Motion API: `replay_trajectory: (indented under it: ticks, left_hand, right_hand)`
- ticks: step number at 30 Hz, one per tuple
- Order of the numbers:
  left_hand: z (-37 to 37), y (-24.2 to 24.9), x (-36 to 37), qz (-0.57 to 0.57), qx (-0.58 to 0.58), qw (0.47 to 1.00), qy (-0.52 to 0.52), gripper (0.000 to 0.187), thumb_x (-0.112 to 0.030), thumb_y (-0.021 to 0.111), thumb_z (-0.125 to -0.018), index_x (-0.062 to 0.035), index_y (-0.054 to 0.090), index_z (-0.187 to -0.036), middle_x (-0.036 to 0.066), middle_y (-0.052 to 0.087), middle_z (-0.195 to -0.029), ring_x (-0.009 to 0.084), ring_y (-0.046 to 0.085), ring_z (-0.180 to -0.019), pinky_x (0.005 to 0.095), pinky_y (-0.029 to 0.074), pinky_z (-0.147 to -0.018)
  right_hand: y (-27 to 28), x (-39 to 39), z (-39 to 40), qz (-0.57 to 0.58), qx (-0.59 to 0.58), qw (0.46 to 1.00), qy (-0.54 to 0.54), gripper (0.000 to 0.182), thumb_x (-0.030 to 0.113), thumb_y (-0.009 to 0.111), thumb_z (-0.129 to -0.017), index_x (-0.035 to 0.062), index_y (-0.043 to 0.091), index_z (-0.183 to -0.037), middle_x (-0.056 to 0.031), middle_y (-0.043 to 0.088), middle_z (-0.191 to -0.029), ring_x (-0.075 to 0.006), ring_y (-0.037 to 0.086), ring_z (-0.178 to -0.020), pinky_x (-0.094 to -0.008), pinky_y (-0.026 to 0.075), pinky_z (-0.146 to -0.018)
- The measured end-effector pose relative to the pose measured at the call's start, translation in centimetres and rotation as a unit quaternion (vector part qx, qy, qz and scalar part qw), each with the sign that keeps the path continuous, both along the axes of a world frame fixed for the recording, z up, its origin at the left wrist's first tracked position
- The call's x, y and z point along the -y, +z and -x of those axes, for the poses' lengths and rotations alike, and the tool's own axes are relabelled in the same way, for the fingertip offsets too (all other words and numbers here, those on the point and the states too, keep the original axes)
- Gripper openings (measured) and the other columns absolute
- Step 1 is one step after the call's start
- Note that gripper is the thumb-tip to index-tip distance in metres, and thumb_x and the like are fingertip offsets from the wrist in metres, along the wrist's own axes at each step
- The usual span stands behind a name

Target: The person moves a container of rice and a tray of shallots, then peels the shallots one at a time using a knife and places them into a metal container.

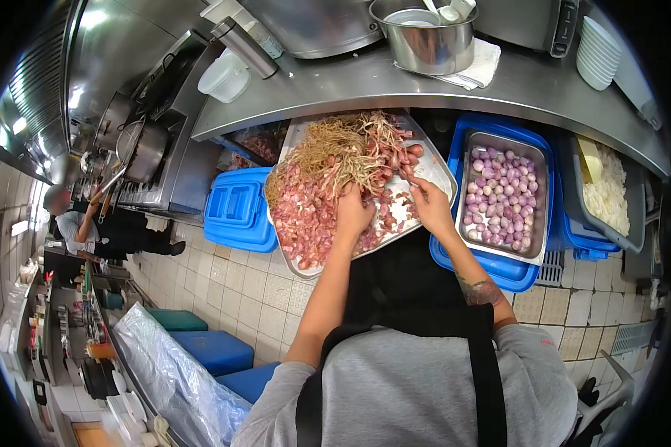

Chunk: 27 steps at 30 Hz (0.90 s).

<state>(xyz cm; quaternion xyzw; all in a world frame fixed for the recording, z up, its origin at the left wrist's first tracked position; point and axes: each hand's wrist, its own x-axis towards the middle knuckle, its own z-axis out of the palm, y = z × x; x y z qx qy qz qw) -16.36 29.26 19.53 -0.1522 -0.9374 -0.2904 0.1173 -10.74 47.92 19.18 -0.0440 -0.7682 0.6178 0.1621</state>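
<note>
A large metal tray (441, 173) in front of me holds a heap of reddish shallot skins (309, 223). Dry, stringy shallot roots and stalks (328, 145) lie across its far side, with unpeeled shallots (414, 151) at the right end of the bunch. My left hand (354, 214) is at the near edge of the roots, its fingers curled and partly hidden there. At the bunch's right side, my right hand (430, 203) pinches a small reddish-brown shallot. To the right, a deep steel pan (472, 237) contains many peeled purple-white shallots (503, 197).
A steel counter (313, 93) overhangs the tray's far edge, with a metal pot (425, 48) on it. Blue lidded bins (235, 216) flank the tray. A grey tub (634, 238) of pale pieces is far right. Another person (74, 223) stands by the stove at left.
</note>
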Motion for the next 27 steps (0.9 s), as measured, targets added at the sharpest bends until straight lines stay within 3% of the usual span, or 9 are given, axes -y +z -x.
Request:
replay_trajectory:
  ticks: [3,6,9,13,14,15,21,26,27]
  left_hand:
    - [1.5,-0.7,2.5,0.003,-0.006,0.998,-0.057,0.03,-0.002,0.066,-0.063,0.0023,0.056,-0.091,0.021,0.058,-0.089,0.0399,0.058,-0.081,0.0428,0.048,-0.072]
    - [1.2,0.3,2.9,0.016,0.021,0.999,-0.023,0.027,0.001,0.064,-0.063,0.0021,0.058,-0.089,0.021,0.058,-0.087,0.0383,0.058,-0.082,0.0408,0.048,-0.073]
    - [0.5,0.4,2.5,0.033,-0.014,0.999,-0.009,0.03,0.001,0.065,-0.063,0.0026,0.056,-0.091,0.023,0.057,-0.089,0.0405,0.057,-0.084,0.0432,0.047,-0.073]
    - [0.1,0.5,2.6,0.043,0.004,0.999,0.001,0.041,0.0,0.07,-0.063,0.0019,0.049,-0.098,0.024,0.058,-0.092,0.0428,0.057,-0.088,0.0467,0.047,-0.075]
    - [-0.1,0.8,2.8,0.037,0.017,0.999,0.004,0.04,0.0,0.069,-0.063,0.0017,0.048,-0.097,0.023,0.058,-0.091,0.0421,0.058,-0.086,0.0455,0.048,-0.075]
    - [-0.4,1.2,2.9,0.031,0.029,0.999,0.007,0.04,0.0,0.069,-0.063,0.0015,0.048,-0.097,0.022,0.059,-0.09,0.0414,0.059,-0.085,0.0444,0.049,-0.074]
    - [-2.1,1.1,5.0,-0.245,0.05,0.966,0.061,0.034,0.007,0.066,-0.07,-0.0006,0.046,-0.096,0.007,0.062,-0.084,0.009,0.058,-0.074,0.0222,0.048,-0.061]
    - [-2.5,1.6,5.2,-0.274,0.091,0.957,0.04,0.034,0.011,0.061,-0.072,-0.0015,0.045,-0.1,0.006,0.061,-0.088,0.008,0.058,-0.077,0.019,0.048,-0.065]
    - [-2.5,1.3,5.3,-0.325,0.105,0.94,0.029,0.033,0.011,0.061,-0.073,-0.0012,0.045,-0.1,0.007,0.062,-0.089,0.0085,0.059,-0.078,0.0195,0.049,-0.067]
  right_hand:
    - [-1.0,-0.1,0.4,-0.035,-0.025,0.999,-0.003,0.027,0.014,0.054,-0.09,0.0032,0.061,-0.114,-0.0176,0.061,-0.087,-0.0222,0.065,-0.07,-0.0308,0.053,-0.057]
    - [-2.8,0.0,1.1,-0.037,-0.047,0.998,-0.007,0.027,0.015,0.055,-0.089,0.0028,0.061,-0.113,-0.0165,0.061,-0.084,-0.0223,0.065,-0.068,-0.0311,0.051,-0.058]
    - [-0.3,0.6,-0.1,0.054,0.049,0.997,0.03,0.026,0.015,0.056,-0.089,0.0018,0.062,-0.11,-0.0163,0.062,-0.086,-0.0217,0.064,-0.068,-0.0309,0.05,-0.059]
    - [1.7,1.9,-1.7,0.023,0.035,0.991,0.13,0.027,0.015,0.058,-0.088,0.0017,0.061,-0.11,-0.0117,0.062,-0.074,-0.0167,0.06,-0.059,-0.0306,0.048,-0.057]
    - [1.0,2.7,-1.4,0.025,-0.028,0.987,0.157,0.024,0.015,0.053,-0.092,0.0025,0.063,-0.11,-0.0029,0.059,-0.069,-0.0059,0.051,-0.051,-0.0216,0.041,-0.048]
    - [1.2,3.0,-1.5,0.044,0.016,0.98,0.195,0.025,0.016,0.053,-0.091,0.0021,0.062,-0.11,-0.0028,0.059,-0.068,-0.0073,0.051,-0.05,-0.0229,0.041,-0.047]
    - [0.8,6.3,-0.1,0.141,0.165,0.919,0.328,0.027,0.02,0.053,-0.092,0.0006,0.06,-0.109,-0.0021,0.058,-0.066,-0.0081,0.048,-0.044,-0.0237,0.037,-0.04]
    - [0.6,8.7,3.0,0.208,0.224,0.901,0.307,0.025,0.023,0.047,-0.096,0.0035,0.054,-0.081,-0.0011,0.053,-0.063,-0.0072,0.043,-0.044,-0.0215,0.029,-0.037]
    - [-0.2,8.7,3.8,0.25,0.247,0.88,0.32,0.022,0.023,0.048,-0.095,0.004,0.055,-0.085,-0.0015,0.053,-0.067,-0.0075,0.043,-0.045,-0.0218,0.029,-0.037]
